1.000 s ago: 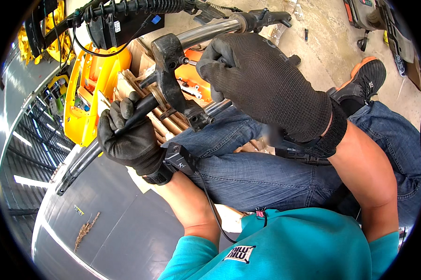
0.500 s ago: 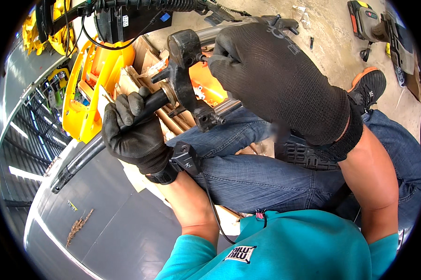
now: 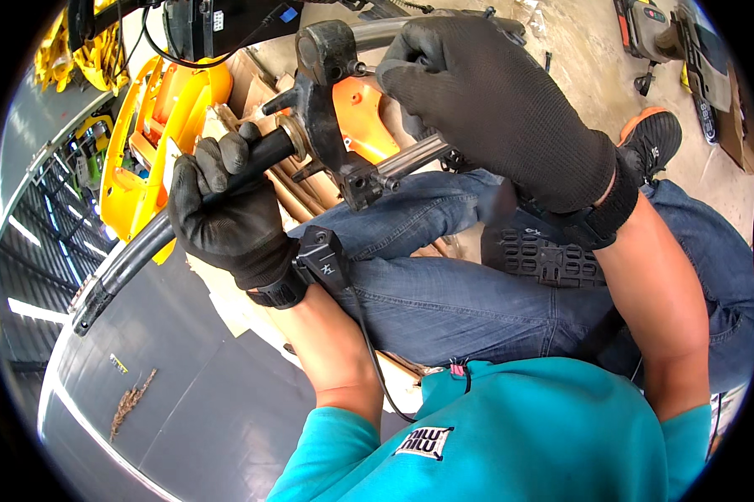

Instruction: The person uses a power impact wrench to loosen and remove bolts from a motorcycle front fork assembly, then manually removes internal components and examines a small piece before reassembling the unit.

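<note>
A front fork's black clamp (image 3: 318, 125) lies across the space above my legs. Its black steering tube (image 3: 134, 243) slants down to the left, a metal ring (image 3: 293, 136) at its upper end. My left hand (image 3: 226, 209), in a black glove, wraps around this tube. Two silver fork legs (image 3: 417, 157) run from the clamp to the right. My right hand (image 3: 502, 109), gloved too, is closed beside the clamp's upper bolt (image 3: 358, 69). It pinches a thin metal shaft (image 3: 372, 70) that meets the bolt; the shaft's other end is hidden in the glove.
Yellow plastic body panels (image 3: 176, 142) lie at the left, and an orange panel (image 3: 362, 117) behind the clamp. Cardboard (image 3: 251, 88) is under the parts. A cordless power tool (image 3: 653, 33) sits on the floor at the far right. Black cables (image 3: 163, 58) hang at upper left.
The view has shifted, so the fork, hands and panels sit slightly higher and further left. My left hand still grips the tube; my right stays at the upper bolt, where more thin shaft shows.
</note>
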`<state>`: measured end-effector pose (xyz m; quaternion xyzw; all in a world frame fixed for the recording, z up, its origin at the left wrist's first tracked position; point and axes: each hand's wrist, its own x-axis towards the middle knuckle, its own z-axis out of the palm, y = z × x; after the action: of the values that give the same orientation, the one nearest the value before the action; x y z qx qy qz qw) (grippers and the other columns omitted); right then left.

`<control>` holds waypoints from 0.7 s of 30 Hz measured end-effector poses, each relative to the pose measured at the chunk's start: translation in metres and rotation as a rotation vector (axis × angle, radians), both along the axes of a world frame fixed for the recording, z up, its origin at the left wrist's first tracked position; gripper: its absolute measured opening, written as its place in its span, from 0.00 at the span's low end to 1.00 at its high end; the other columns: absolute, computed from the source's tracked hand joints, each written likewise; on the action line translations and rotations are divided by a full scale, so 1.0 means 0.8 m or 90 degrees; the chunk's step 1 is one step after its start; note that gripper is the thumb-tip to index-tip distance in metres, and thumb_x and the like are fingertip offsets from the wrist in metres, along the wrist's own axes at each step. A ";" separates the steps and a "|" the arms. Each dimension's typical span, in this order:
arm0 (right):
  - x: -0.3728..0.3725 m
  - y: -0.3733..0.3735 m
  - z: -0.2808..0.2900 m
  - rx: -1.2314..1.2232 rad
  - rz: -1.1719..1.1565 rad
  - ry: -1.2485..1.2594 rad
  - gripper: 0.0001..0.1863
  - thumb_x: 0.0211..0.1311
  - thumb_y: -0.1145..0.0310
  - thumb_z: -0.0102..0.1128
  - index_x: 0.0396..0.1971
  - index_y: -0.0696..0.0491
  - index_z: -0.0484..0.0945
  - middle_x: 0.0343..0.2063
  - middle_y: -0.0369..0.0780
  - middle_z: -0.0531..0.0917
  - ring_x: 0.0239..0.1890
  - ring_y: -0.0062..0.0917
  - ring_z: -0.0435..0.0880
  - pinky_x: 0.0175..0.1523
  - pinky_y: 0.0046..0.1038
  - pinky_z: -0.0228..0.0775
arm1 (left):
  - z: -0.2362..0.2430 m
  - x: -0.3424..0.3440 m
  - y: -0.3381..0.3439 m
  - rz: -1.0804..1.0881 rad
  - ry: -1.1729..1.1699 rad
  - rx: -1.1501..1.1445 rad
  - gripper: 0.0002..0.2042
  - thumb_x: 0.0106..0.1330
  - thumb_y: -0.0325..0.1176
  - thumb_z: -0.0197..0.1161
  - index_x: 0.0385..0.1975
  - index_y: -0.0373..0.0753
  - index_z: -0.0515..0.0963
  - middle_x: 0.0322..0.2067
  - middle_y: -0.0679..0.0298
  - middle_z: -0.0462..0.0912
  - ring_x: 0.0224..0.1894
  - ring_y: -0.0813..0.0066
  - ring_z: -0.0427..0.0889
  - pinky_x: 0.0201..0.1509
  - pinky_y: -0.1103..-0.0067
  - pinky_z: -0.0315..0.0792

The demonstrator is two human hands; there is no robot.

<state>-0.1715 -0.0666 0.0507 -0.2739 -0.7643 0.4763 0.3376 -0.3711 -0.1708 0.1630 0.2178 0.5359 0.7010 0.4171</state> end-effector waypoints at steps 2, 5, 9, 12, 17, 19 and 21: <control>0.004 -0.001 0.001 0.181 -0.010 -0.033 0.10 0.57 0.69 0.61 0.35 0.60 0.80 0.24 0.46 0.76 0.32 0.36 0.81 0.38 0.33 0.74 | -0.001 -0.009 -0.004 -0.058 -0.023 0.025 0.14 0.71 0.35 0.45 0.20 0.41 0.63 0.21 0.67 0.63 0.31 0.66 0.68 0.61 0.57 0.61; 0.012 0.003 0.005 0.127 0.056 -0.063 0.23 0.59 0.64 0.63 0.51 0.60 0.71 0.39 0.55 0.75 0.41 0.44 0.79 0.43 0.36 0.72 | 0.001 -0.001 -0.002 0.067 0.052 -0.050 0.14 0.71 0.36 0.45 0.20 0.41 0.62 0.21 0.66 0.64 0.31 0.66 0.69 0.61 0.56 0.62; 0.004 -0.010 0.013 -0.212 -0.049 0.059 0.23 0.62 0.64 0.60 0.51 0.64 0.69 0.37 0.57 0.76 0.37 0.45 0.79 0.42 0.39 0.71 | -0.002 -0.010 -0.007 -0.003 0.006 -0.010 0.14 0.71 0.35 0.45 0.21 0.41 0.63 0.20 0.65 0.65 0.31 0.65 0.69 0.60 0.55 0.63; 0.007 -0.008 0.017 -0.243 -0.044 0.062 0.24 0.63 0.64 0.60 0.52 0.65 0.68 0.36 0.57 0.76 0.37 0.45 0.79 0.42 0.38 0.72 | -0.002 -0.012 -0.008 -0.012 0.010 -0.009 0.13 0.70 0.35 0.45 0.21 0.41 0.63 0.20 0.66 0.65 0.31 0.65 0.69 0.61 0.55 0.63; 0.010 -0.011 -0.004 0.019 -0.021 0.040 0.27 0.61 0.62 0.62 0.53 0.65 0.68 0.40 0.55 0.76 0.40 0.43 0.78 0.43 0.35 0.72 | -0.002 -0.012 -0.008 -0.020 0.001 -0.007 0.13 0.70 0.35 0.46 0.21 0.41 0.63 0.20 0.66 0.65 0.31 0.65 0.69 0.60 0.56 0.63; 0.006 -0.005 0.006 -0.089 0.000 0.089 0.18 0.60 0.65 0.58 0.44 0.64 0.75 0.31 0.46 0.79 0.30 0.28 0.78 0.35 0.28 0.71 | -0.002 -0.014 -0.006 -0.043 -0.018 0.011 0.14 0.70 0.35 0.46 0.21 0.41 0.64 0.21 0.66 0.65 0.31 0.65 0.69 0.61 0.56 0.62; 0.006 -0.002 0.014 -0.246 0.021 0.115 0.15 0.60 0.67 0.56 0.40 0.63 0.79 0.25 0.39 0.81 0.24 0.17 0.78 0.30 0.22 0.70 | -0.002 -0.008 -0.006 -0.052 -0.017 0.012 0.14 0.71 0.35 0.46 0.21 0.41 0.64 0.21 0.66 0.65 0.31 0.65 0.69 0.61 0.57 0.61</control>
<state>-0.1670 -0.0681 0.0615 -0.2773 -0.6295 0.6423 0.3380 -0.3775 -0.1755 0.1618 0.2342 0.5145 0.6909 0.4506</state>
